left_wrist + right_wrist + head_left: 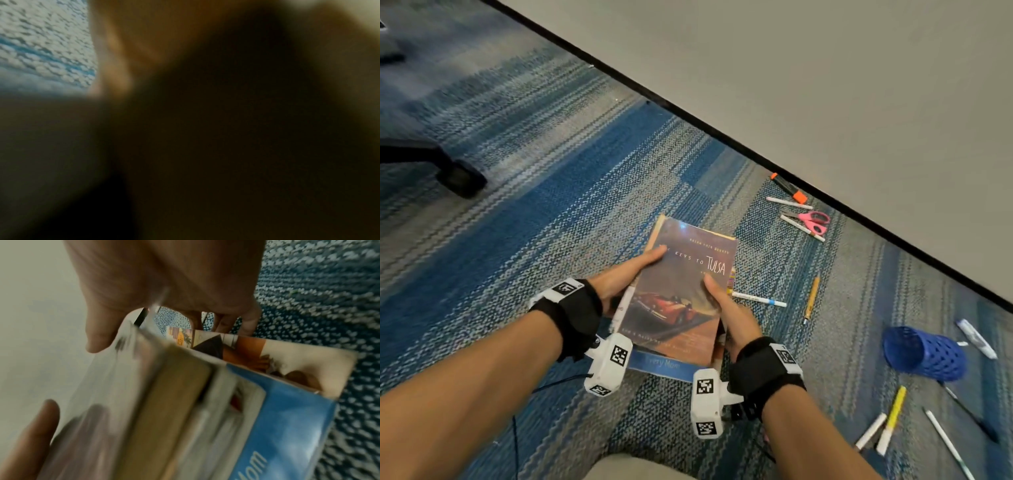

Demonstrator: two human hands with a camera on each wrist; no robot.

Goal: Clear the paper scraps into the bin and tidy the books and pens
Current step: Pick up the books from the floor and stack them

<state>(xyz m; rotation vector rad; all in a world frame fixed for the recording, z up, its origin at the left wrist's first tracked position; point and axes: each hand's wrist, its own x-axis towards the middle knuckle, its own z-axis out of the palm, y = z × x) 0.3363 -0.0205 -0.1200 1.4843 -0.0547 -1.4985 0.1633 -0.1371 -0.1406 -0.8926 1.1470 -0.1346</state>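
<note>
Pens (759, 300), pink scissors (812, 221) and a tipped blue pen cup (924, 354) lie on the carpet (571, 192) near the wall. My left hand (619, 279) and right hand (729, 317) grip the stack of books (678, 294) from either side, thumbs on the top cover.

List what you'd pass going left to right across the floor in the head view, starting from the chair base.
Black chair base → stack of books held in left hand and right hand → pencil → blue pen cup lying on its side → white marker.
</note>
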